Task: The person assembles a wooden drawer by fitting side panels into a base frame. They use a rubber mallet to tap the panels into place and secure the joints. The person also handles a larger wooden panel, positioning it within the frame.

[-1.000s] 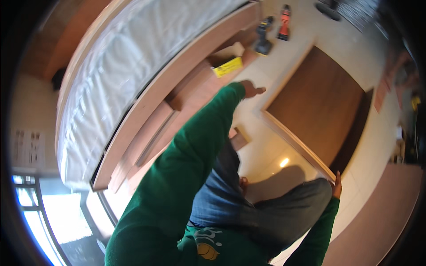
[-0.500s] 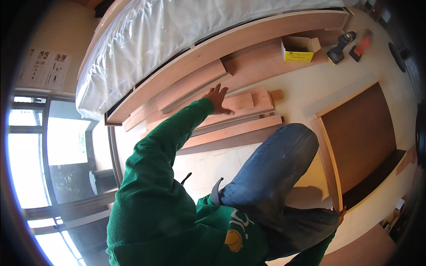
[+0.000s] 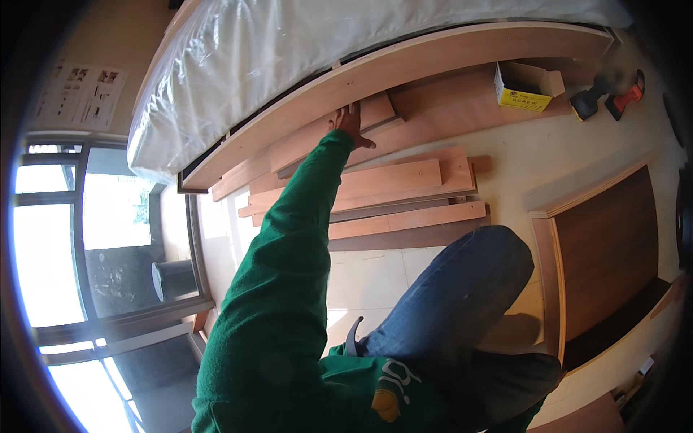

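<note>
My left hand reaches far forward, fingers spread over a wooden board that lies against the bed's side rail. The fingertips are close to the rail's lower edge; whether they press on the board is hard to tell. Nearer to me lies a stack of planks, several long pieces side by side and on top of each other. On my right a shallow wooden frame with a brown panel, like a drawer, stands tilted by my knee. My right hand is almost wholly hidden at this frame's near corner, behind my leg.
A mattress in clear plastic fills the bed. An open yellow-and-white cardboard box sits on a board at the far right, beside a dark drill and a red-and-black tool. Glass doors stand on the left.
My left hand has moved forward, from above the plank stack to the board by the bed rail. My view has shifted slightly left. The drawer-like frame stays by my knee.
</note>
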Demonstrator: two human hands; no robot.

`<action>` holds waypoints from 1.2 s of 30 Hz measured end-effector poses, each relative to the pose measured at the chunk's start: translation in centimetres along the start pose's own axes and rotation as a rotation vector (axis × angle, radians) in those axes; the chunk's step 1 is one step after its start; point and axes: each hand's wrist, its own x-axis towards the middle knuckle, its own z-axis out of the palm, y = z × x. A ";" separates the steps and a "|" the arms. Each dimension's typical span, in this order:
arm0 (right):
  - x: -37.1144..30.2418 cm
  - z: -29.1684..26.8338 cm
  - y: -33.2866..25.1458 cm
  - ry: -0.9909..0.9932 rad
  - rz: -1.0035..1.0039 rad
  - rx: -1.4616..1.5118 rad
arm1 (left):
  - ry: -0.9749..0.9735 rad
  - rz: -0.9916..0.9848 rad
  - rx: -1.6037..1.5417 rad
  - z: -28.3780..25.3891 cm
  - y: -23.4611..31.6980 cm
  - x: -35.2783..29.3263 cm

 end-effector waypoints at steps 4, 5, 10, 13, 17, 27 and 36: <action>-0.7 -0.3 -0.2 0.020 0.044 -0.014 | 0.050 0.076 -0.048 2.6 -2.8 5.2; -0.8 -0.3 -0.3 0.026 0.051 -0.021 | 0.027 0.095 -0.063 3.4 -3.0 5.8; -0.9 -0.3 -0.6 0.045 0.081 -0.023 | -0.079 0.158 -0.005 1.3 -1.4 7.6; -0.6 0.0 -1.2 0.045 0.084 -0.036 | -0.129 0.146 0.030 0.7 -0.7 6.9; -0.4 0.9 -1.9 0.013 0.083 -0.043 | 0.048 0.094 0.049 2.1 -0.6 3.4; 0.8 1.6 -2.7 -0.012 0.034 0.020 | 0.258 0.539 -0.141 -6.6 9.2 -2.3; -1.9 -1.7 -6.6 -0.136 -0.083 0.344 | 0.378 0.825 -0.433 -24.9 17.7 -7.6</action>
